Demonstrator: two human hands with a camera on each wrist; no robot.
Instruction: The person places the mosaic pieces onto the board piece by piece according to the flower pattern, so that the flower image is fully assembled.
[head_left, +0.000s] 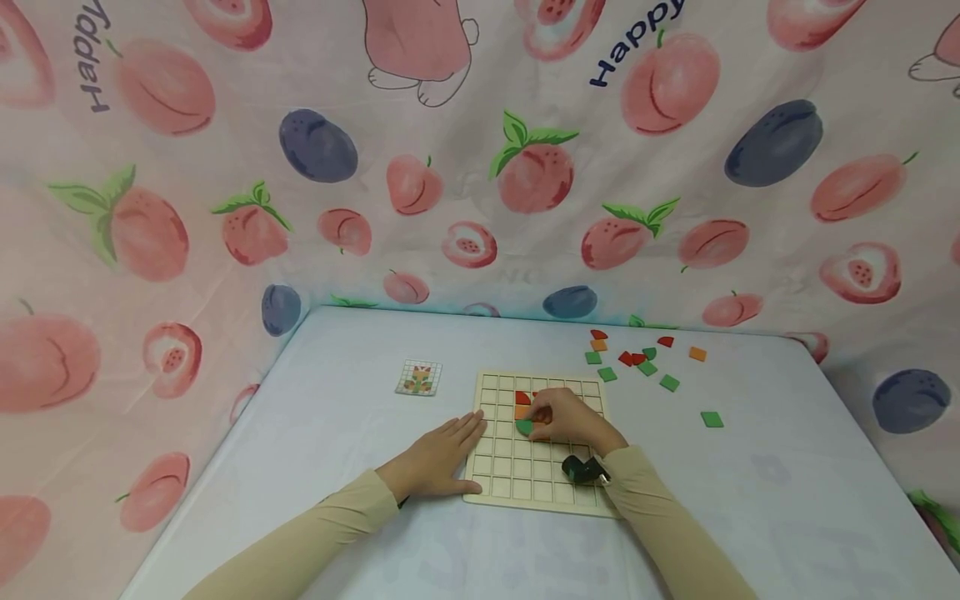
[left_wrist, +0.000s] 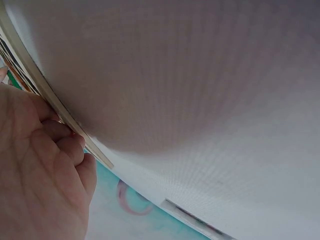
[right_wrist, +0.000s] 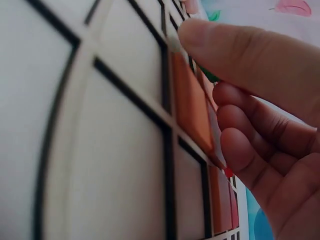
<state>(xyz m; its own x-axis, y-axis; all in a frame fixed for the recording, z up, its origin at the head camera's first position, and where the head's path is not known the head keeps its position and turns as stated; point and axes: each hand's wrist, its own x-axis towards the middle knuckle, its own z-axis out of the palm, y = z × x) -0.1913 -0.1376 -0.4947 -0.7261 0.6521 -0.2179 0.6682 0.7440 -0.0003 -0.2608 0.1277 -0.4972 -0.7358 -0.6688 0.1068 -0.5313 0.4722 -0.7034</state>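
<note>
Lying on the white table (head_left: 750,500), the gridded board (head_left: 502,471) bears red, orange and green tiles (head_left: 521,412), partly beneath your right hand (head_left: 570,417), whose fingers are bent; whether they pinch a tile cannot be told. Your left hand (head_left: 438,458) rests, fingers extended, along the board's left edge, holding nothing. Loose tiles (head_left: 670,382) lie farther right, a pattern card (head_left: 418,378) left.

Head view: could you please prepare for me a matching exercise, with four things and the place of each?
Things
1. Pattern card
2. Left hand
3. Right hand
4. Rightmost green piece

Places
a. Over squares of the board
b. To the board's right
c. Touching the board's left edge
d. To the board's left, apart from it

Pairs: 1-d, 2-c, 3-a, 4-b
</note>
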